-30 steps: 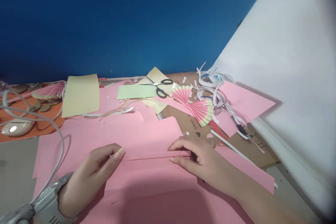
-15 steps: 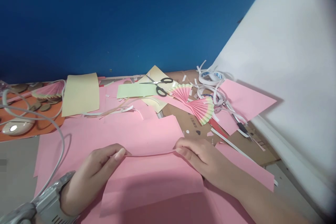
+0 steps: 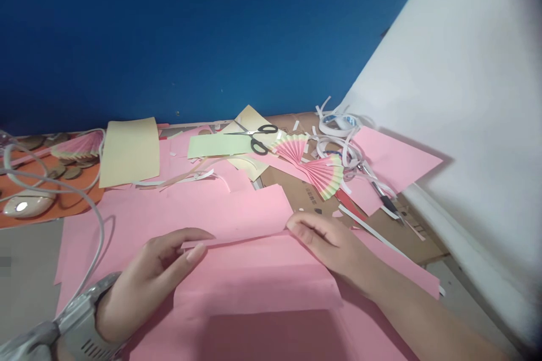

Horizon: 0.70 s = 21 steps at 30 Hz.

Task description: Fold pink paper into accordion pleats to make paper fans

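Now, from the head view, a person's two hands are on a pink sheet point(image 3: 262, 262), low in the middle and on top of other pink paper point(image 3: 161, 208). The right hand point(image 3: 334, 242) has thumb and finger together, clamped on the right end of the sheet's far edge. The left hand point(image 3: 152, 268) is at the left end of that edge. Its finger is behind the edge and its thumb is in front, with a bit of paper showing between them; one cannot tell if this grip is tight. That far edge is lifted a little, and its right end looks higher.

A grey band point(image 3: 88, 321) goes around the left wrist. Past the hands, black scissors point(image 3: 253, 134) lie open, partly on a green strip point(image 3: 212, 146). Just beside them is a pink fan point(image 3: 317, 172) with green tips, shaped like a bow. A pen point(image 3: 376, 189) lies to the right, near curly white strips point(image 3: 349, 149) and a pink square point(image 3: 393, 158). Over on the left are a yellow sheet point(image 3: 129, 152) and a mouse point(image 3: 27, 203) on an orange mat point(image 3: 80, 203). A white cord point(image 3: 101, 225) bends across that side of the bench point(image 3: 34, 254).
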Each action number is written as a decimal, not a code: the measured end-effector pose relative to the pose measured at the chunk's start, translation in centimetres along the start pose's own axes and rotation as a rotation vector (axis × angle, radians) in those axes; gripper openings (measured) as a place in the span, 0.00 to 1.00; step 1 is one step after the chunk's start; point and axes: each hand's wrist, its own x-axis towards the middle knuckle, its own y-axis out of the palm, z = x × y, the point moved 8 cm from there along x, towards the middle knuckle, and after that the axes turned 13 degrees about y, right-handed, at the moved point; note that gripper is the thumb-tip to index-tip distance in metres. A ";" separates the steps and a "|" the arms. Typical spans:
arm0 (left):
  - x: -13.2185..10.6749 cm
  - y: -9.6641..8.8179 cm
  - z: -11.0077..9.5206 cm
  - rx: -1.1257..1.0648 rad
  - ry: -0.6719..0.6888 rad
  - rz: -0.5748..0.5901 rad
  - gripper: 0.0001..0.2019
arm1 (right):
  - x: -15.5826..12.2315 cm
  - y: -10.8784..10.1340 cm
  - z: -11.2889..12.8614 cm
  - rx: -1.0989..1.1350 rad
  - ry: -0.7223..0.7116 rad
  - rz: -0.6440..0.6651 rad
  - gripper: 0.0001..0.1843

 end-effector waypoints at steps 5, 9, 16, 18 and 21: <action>-0.2 1.4 0.7 -0.107 -0.061 0.145 0.11 | -0.2 -0.6 0.0 -0.073 -0.017 -0.092 0.20; 0.3 1.2 0.3 -0.035 -0.025 0.074 0.14 | -0.5 0.1 1.6 -0.192 -0.191 -0.075 0.15; 0.3 1.4 -0.8 0.049 -0.013 0.016 0.15 | -1.2 1.8 2.6 -0.397 -0.450 -0.238 0.10; -0.1 1.7 -1.7 -0.067 -0.002 -0.014 0.11 | -1.1 1.9 2.5 -0.386 -0.441 -0.221 0.10; -0.7 2.2 -2.9 -0.224 -0.002 -0.085 0.16 | -1.2 1.8 2.4 -0.381 -0.419 -0.224 0.12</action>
